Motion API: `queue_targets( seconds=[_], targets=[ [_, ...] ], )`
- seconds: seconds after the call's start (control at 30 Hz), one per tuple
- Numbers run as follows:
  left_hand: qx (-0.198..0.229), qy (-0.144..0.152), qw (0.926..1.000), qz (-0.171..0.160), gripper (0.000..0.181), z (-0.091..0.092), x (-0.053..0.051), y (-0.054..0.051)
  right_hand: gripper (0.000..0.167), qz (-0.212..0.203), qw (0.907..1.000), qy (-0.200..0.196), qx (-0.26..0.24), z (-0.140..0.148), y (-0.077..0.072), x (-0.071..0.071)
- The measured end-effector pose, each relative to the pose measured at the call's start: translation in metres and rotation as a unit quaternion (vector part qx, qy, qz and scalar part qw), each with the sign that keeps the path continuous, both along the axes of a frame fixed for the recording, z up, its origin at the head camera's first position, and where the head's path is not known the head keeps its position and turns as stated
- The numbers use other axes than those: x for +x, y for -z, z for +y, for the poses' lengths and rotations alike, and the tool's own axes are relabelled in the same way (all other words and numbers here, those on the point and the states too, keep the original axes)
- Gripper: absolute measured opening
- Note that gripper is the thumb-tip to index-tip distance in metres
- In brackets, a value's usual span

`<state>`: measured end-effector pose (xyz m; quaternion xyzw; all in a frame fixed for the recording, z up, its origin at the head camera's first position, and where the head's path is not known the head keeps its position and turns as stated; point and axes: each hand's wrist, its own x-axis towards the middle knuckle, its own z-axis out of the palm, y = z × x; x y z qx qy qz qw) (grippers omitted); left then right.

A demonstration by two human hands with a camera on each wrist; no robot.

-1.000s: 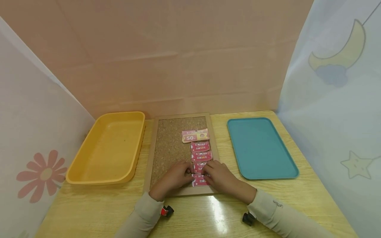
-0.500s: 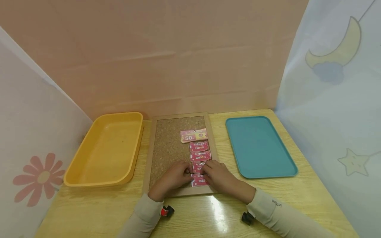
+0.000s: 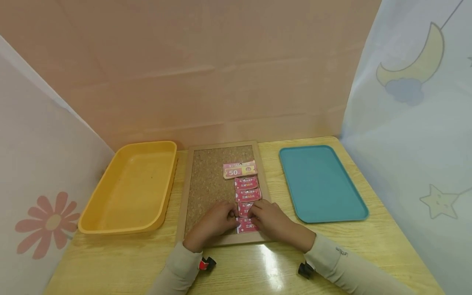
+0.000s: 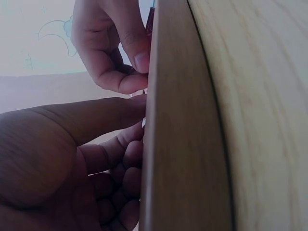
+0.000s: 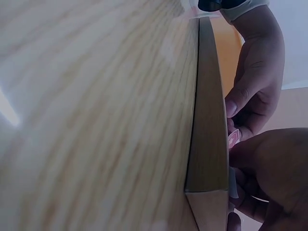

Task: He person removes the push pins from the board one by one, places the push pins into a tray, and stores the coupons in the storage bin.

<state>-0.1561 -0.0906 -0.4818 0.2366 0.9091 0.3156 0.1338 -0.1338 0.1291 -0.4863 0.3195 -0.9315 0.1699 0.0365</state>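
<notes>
A column of small red coupons with white and yellow print lies along the right side of a framed cork board (image 3: 208, 176). My left hand (image 3: 215, 221) pinches the left edge of the lowest coupon (image 3: 244, 226) between thumb and forefinger. At that coupon's right side my right hand (image 3: 274, 221) has its fingers curled on it and covers that end. A corner of the coupon (image 5: 234, 139) shows beside the left fingers in the right wrist view. Just above lies another coupon (image 3: 243, 209), partly hidden by the right fingers. Several pins' small heads seem to sit on the upper coupons.
A larger pink and yellow coupon (image 3: 239, 170) tops the column. Left of the board stands a deep yellow tray (image 3: 129, 188); to its right lies a flat teal tray (image 3: 324, 184). The wooden table (image 3: 236, 270) ends at a hung cloth behind.
The head view has shifted slightly. Both hands stay at the lowest coupon with hardly any movement.
</notes>
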Motion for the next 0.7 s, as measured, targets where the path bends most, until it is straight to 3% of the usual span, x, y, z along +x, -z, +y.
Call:
queue_targets(
  seconds=[0.7],
  targets=[
    [0.007, 0.005, 1.0, 0.003, 0.015, -0.0008, -0.0001, 0.0, 0.007, -0.025, 0.9997, 0.001, 0.006, -0.0011, -0.0038, -0.0035]
  ],
)
